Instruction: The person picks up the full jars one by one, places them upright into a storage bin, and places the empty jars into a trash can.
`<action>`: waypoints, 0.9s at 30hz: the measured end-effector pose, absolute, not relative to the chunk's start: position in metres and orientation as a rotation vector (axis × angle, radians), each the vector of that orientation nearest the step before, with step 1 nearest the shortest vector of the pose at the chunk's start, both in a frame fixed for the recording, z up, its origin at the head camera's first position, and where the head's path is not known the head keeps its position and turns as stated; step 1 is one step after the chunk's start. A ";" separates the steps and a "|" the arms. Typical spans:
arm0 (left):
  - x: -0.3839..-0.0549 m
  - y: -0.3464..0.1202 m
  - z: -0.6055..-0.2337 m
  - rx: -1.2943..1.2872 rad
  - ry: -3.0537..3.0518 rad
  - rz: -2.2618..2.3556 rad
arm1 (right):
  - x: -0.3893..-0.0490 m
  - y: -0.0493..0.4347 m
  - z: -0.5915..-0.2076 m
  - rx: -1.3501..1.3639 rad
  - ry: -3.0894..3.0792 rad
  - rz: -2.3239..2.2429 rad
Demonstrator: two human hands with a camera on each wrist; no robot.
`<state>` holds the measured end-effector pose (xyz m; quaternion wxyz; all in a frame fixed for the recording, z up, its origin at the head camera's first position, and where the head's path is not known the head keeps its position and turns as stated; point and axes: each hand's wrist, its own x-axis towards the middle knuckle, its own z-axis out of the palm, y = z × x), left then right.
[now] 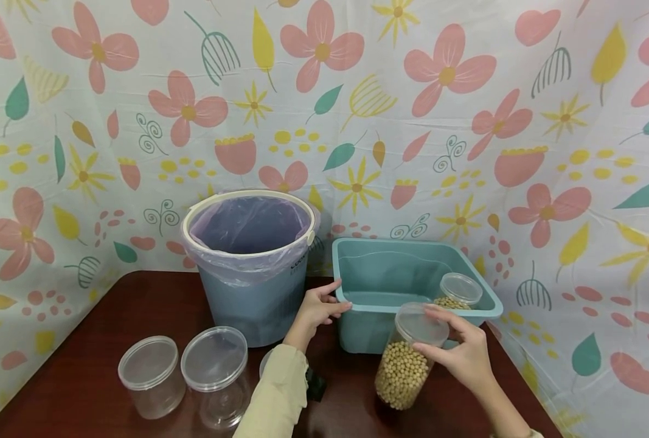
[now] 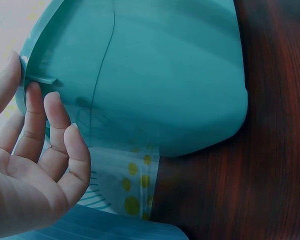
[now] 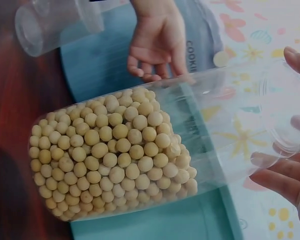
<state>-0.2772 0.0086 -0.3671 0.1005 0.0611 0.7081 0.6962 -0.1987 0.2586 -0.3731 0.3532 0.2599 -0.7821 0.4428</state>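
Note:
My left hand (image 1: 315, 311) pinches the left rim of a teal plastic basin (image 1: 365, 333); in the left wrist view its thumb and fingers (image 2: 35, 125) meet at that rim. My right hand (image 1: 465, 351) grips a clear lidded jar (image 1: 403, 374) near its top. This jar stands in front of the basin, tilted, and is partly filled with round beige soybeans (image 3: 110, 155). Inside the basin, at the right, is another clear lidded jar (image 1: 460, 288) with soybeans; the basin's front wall hides its lower part.
A blue bucket (image 1: 247, 304) lined with a translucent bag stands left of the basin. Two clear lidded jars (image 1: 157, 389) (image 1: 217, 389) stand at front left. My left sleeve partly covers another clear container (image 1: 264, 363). A floral sheet (image 1: 357, 121) hangs behind the dark wooden table (image 1: 154, 304).

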 end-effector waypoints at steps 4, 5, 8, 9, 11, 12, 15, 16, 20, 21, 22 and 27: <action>-0.274 0.008 -0.363 0.178 2.093 2.054 | -0.199 0.258 -0.363 0.710 -1.968 1.124; -0.275 0.008 -0.365 0.181 2.095 2.055 | -0.199 0.257 -0.360 0.727 -1.949 1.126; -0.283 0.009 -0.374 0.181 2.080 2.063 | -0.195 0.253 -0.348 0.768 -1.894 1.151; -0.286 0.009 -0.378 0.181 2.076 2.065 | -0.194 0.252 -0.344 0.779 -1.878 1.163; -0.292 0.010 -0.385 0.176 2.071 2.070 | -0.192 0.250 -0.336 0.789 -1.862 1.175; -0.295 0.011 -0.388 0.172 2.068 2.072 | -0.192 0.249 -0.333 0.792 -1.856 1.176; -0.298 0.011 -0.391 0.165 2.076 2.075 | -0.192 0.248 -0.327 0.805 -1.846 1.169; -0.298 0.011 -0.391 0.163 2.078 2.077 | -0.192 0.248 -0.325 0.814 -1.841 1.167; -0.298 0.011 -0.391 0.164 2.087 2.075 | -0.197 0.250 -0.321 0.857 -1.811 1.185; -0.298 0.011 -0.391 0.165 2.088 2.074 | -0.199 0.251 -0.321 0.871 -1.798 1.191; -0.298 0.011 -0.391 0.167 2.090 2.072 | -0.201 0.253 -0.321 0.885 -1.786 1.197; -0.297 0.011 -0.390 0.165 2.090 2.065 | -0.210 0.260 -0.319 0.910 -1.744 1.217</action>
